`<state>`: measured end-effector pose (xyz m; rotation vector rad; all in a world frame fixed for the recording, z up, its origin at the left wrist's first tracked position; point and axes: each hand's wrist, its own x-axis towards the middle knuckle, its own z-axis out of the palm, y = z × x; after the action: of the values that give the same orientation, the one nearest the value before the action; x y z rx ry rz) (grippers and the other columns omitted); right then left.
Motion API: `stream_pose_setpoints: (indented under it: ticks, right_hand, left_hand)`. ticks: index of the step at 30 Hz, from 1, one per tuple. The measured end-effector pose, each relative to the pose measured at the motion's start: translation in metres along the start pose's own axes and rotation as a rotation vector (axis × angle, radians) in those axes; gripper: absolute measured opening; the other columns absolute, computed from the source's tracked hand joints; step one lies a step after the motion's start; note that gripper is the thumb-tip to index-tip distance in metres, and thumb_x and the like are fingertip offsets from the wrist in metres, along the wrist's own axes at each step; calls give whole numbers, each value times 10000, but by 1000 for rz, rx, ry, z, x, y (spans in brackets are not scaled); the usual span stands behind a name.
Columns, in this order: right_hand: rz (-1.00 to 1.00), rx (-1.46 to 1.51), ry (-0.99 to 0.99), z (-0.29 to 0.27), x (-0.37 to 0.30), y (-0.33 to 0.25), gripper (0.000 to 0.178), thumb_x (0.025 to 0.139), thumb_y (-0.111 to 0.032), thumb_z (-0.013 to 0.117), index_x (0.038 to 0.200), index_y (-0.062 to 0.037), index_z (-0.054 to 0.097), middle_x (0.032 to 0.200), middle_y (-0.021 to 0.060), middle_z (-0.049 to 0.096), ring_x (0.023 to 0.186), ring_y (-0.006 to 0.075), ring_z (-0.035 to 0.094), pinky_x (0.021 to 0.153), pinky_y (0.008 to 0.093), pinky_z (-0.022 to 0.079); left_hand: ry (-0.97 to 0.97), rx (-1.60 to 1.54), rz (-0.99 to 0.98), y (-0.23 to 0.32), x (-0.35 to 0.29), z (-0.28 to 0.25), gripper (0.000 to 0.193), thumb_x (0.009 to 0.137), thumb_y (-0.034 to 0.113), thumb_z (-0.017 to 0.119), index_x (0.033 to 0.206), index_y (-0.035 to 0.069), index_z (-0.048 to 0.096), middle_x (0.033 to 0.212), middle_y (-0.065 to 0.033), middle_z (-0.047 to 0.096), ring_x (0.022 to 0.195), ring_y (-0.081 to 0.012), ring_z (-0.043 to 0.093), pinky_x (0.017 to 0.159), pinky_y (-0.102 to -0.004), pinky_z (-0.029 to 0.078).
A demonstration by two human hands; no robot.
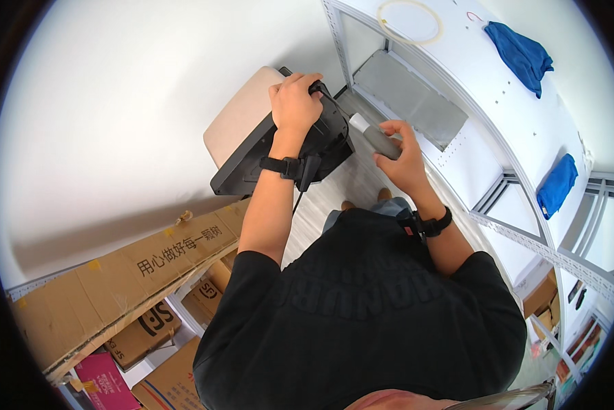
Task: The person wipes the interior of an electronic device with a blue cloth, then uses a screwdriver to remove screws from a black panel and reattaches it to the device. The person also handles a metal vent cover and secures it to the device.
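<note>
My left hand (297, 102) reaches to the upper edge of a black frame with a beige panel (242, 113). Its fingers curl around a black cable end or fitting (316, 87) there; the exact part is half hidden. In my right hand (406, 157) is a tool with a grey handle and white collar (377, 137), held between thumb and fingers. A thin shaft seems to run from the collar toward the black frame; its tip is hard to make out. A black cable (343, 130) loops past the frame's side. Black bands with small devices circle both wrists.
A white wall rises behind the frame. Along the left runs a long cardboard box (129, 280), above more cartons (140, 335). Metal shelving (505, 130) stands on the right, with blue cloth bundles (522, 58) and a pale ring (410, 21) on top. My feet show on the pale floor.
</note>
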<state>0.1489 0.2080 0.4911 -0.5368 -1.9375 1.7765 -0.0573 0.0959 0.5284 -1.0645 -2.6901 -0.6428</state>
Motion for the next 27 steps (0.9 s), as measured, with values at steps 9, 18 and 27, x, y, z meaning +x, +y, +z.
stream_pose_setpoints:
  ticks: [9, 18, 27]
  right_hand:
    - [-213, -310, 273, 10, -10, -4, 440, 813, -151, 705, 1192, -48, 507, 884, 152, 625, 732, 272, 615, 663, 340, 484]
    - [-332, -152, 337, 20, -15, -13, 432, 879, -149, 622, 1237, -29, 411, 857, 138, 573, 747, 248, 563, 638, 349, 470]
    - [203, 64, 129, 9, -14, -12, 473, 889, -167, 613, 1268, -28, 367, 886, 140, 573, 784, 233, 571, 703, 337, 466]
  left_hand:
    - [19, 37, -3, 3, 0, 3, 318, 714, 96, 715, 1020, 176, 685, 920, -8, 639, 880, -206, 606, 842, -339, 358]
    - [-1, 42, -4, 1, 1, 2, 321, 725, 98, 710, 1035, 174, 676, 932, -12, 637, 911, -204, 602, 850, -340, 355]
    - [16, 65, 3, 3, -1, 4, 321, 719, 99, 714, 1030, 169, 675, 928, -14, 638, 917, -206, 602, 847, -349, 361]
